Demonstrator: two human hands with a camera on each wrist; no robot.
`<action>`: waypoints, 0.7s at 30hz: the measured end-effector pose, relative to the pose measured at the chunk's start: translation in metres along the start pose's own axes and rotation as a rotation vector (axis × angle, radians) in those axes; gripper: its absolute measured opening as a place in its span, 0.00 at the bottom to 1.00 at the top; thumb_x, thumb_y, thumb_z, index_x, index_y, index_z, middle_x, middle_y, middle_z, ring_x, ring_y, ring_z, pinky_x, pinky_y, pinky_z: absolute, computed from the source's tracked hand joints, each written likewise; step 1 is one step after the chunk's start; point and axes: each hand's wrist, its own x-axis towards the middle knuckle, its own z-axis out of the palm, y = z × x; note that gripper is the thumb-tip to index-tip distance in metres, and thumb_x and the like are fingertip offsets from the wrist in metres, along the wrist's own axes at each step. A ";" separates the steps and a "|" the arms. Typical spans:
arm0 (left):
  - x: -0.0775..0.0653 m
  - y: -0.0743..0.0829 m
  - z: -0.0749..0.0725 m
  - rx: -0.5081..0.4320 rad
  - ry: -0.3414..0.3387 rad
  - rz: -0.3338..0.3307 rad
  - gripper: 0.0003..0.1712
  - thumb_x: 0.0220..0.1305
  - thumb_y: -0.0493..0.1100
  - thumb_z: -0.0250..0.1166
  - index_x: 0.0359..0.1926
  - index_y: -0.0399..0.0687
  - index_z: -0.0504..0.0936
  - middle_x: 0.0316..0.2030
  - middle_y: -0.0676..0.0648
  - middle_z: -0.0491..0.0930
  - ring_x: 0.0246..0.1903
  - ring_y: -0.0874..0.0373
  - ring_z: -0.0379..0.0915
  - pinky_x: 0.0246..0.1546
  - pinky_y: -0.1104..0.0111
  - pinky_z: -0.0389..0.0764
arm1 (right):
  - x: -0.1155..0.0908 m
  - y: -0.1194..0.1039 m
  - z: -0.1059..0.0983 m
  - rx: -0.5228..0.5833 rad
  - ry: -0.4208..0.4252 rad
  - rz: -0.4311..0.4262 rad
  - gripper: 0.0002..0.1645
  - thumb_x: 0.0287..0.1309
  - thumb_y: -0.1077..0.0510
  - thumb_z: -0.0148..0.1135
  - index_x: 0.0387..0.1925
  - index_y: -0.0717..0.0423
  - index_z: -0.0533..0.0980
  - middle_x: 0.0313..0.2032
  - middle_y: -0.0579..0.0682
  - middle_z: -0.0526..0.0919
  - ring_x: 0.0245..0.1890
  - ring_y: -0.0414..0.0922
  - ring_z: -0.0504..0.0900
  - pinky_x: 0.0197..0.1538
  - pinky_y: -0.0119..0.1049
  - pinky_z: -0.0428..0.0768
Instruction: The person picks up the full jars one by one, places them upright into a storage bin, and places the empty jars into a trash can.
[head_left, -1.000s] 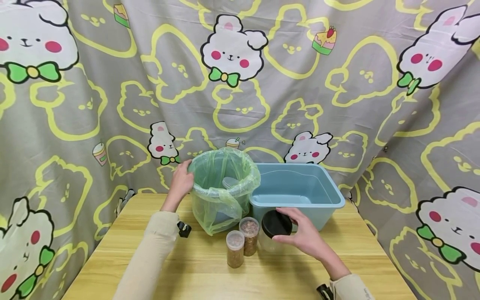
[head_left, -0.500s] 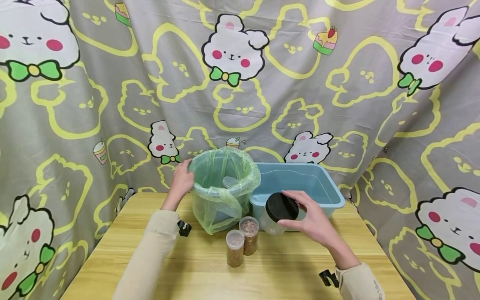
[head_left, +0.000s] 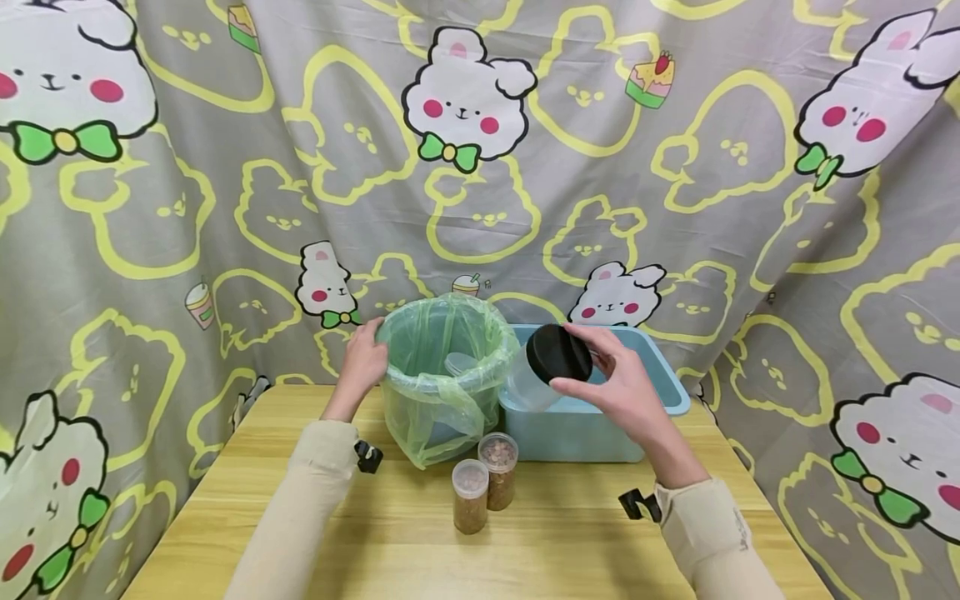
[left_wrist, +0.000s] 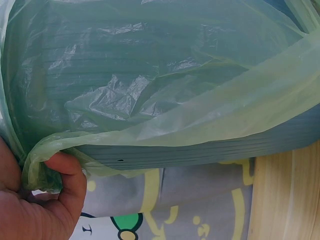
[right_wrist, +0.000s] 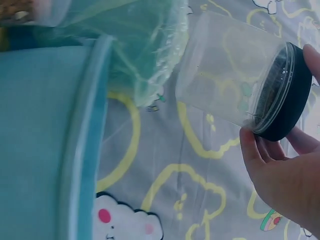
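My left hand grips the left rim of a bin lined with a thin green bag; in the left wrist view the fingers curl over the bag's edge. A clear container or lid lies inside the bin. My right hand holds a clear plastic jar by its black lid, fingers and thumb on the lid's sides. The jar is tilted, its base toward the bin, above the near rim of a blue tub. It looks empty in the right wrist view.
Two clear jars of brown bits, a front jar and a rear jar, stand close together before the bin. The tub sits right against the bin. A patterned curtain hangs behind the wooden table.
My right hand has lifted the black-lidded jar from beside the two filled jars, up and away, and tilted it. My left hand stays on the bin's rim.
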 end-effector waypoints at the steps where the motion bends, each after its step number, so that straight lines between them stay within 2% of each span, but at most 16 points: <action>1: 0.000 0.000 -0.001 0.002 -0.001 0.000 0.33 0.73 0.36 0.43 0.78 0.35 0.59 0.74 0.28 0.60 0.75 0.31 0.53 0.75 0.41 0.57 | 0.004 -0.002 0.000 0.014 0.002 -0.002 0.45 0.57 0.51 0.78 0.74 0.42 0.70 0.69 0.46 0.71 0.74 0.45 0.67 0.79 0.49 0.60; 5: 0.000 0.001 -0.001 0.013 -0.003 0.002 0.34 0.73 0.36 0.42 0.78 0.34 0.59 0.74 0.28 0.59 0.75 0.31 0.53 0.75 0.41 0.57 | 0.020 -0.009 0.006 0.053 0.023 -0.003 0.45 0.57 0.51 0.78 0.75 0.43 0.69 0.70 0.46 0.70 0.74 0.46 0.67 0.80 0.50 0.57; 12: -0.002 0.000 0.000 0.002 -0.001 0.001 0.33 0.73 0.36 0.42 0.78 0.35 0.59 0.74 0.28 0.60 0.75 0.31 0.54 0.75 0.41 0.58 | 0.048 -0.013 0.027 0.090 0.057 -0.007 0.45 0.57 0.48 0.78 0.74 0.42 0.70 0.71 0.48 0.70 0.71 0.48 0.69 0.78 0.51 0.61; 21: -0.001 0.000 0.001 -0.015 0.009 0.000 0.34 0.72 0.35 0.43 0.78 0.35 0.60 0.73 0.28 0.60 0.74 0.31 0.54 0.75 0.41 0.58 | 0.080 0.000 0.072 0.147 0.110 0.009 0.46 0.56 0.47 0.79 0.73 0.46 0.71 0.68 0.51 0.72 0.68 0.50 0.73 0.75 0.51 0.68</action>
